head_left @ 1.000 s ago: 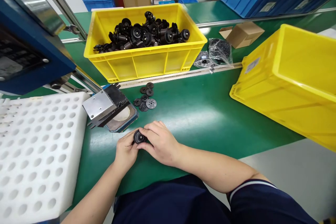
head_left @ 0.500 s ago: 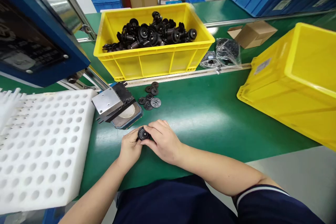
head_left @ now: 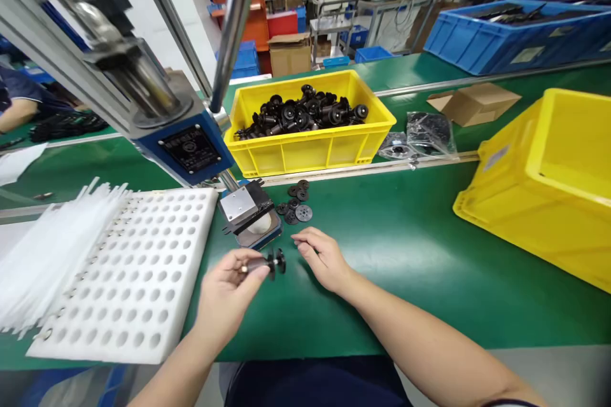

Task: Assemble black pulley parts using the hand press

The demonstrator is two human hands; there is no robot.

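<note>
A black spool-like part (head_left: 258, 263) with round discs at its right end lies sideways in my left hand (head_left: 228, 289), pinched between thumb and fingers. To its right, my right hand (head_left: 324, 259) is apart from the part, fingers loosely bent with a gap to the thumb and nothing between them. Beyond my hands, several black discs (head_left: 303, 212) lie on the green table (head_left: 382, 229). The press (head_left: 191, 146) stands at the left, its metal block and round pad (head_left: 260, 224) just beyond my left hand.
A yellow bin (head_left: 305, 156) of black parts stands behind. White foam tray (head_left: 143, 267) with holes and white rods is at left. Another yellow bin (head_left: 563, 203), a cardboard box (head_left: 482, 103), bagged parts (head_left: 429, 133) and blue crates are right. A person's arm (head_left: 19, 114) shows far left.
The view has tilted up. My right hand has let go of the black part and moved right. My left hand now holds it sideways, its discs turned to the right.
</note>
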